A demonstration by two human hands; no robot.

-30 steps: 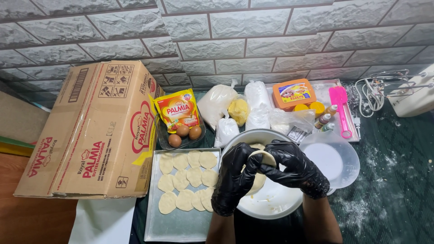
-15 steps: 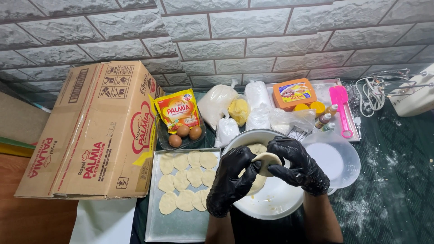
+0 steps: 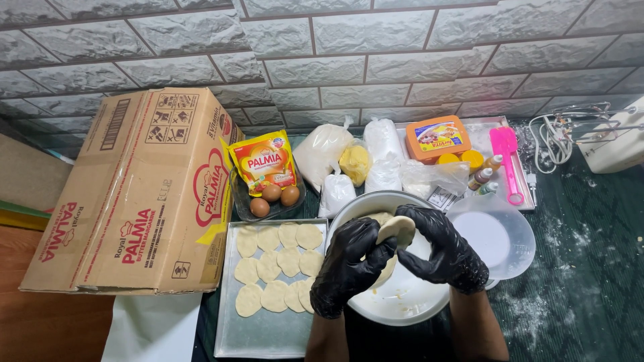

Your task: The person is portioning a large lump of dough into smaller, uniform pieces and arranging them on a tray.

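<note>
At the far left a large cardboard box (image 3: 137,194) lies on its side on the surface. Just right of it sit a yellow pouch (image 3: 263,161) and three brown eggs (image 3: 275,198) in a dark dish. Below them a flat metal tray (image 3: 265,332) carries eleven pale dough rounds (image 3: 276,267), laid flat in three loose rows.

Over a white bowl (image 3: 402,302) both black-gloved hands meet on one piece of dough (image 3: 397,229). The left hand (image 3: 349,268) wraps its fingers under and around the piece; the right hand (image 3: 443,253) pinches its upper edge — both grips are closed on it. The piece is a flattened oval held up off the bowl, its long axis running roughly left to right, broad face turned up toward the camera. More dough lies beneath it in the bowl; how much I cannot tell.

Behind stand four white powder bags (image 3: 335,151), one orange tub (image 3: 438,137) and a pink spatula (image 3: 508,161) — a white plate (image 3: 500,238) and a white hand mixer (image 3: 607,144) lie farthest right.
</note>
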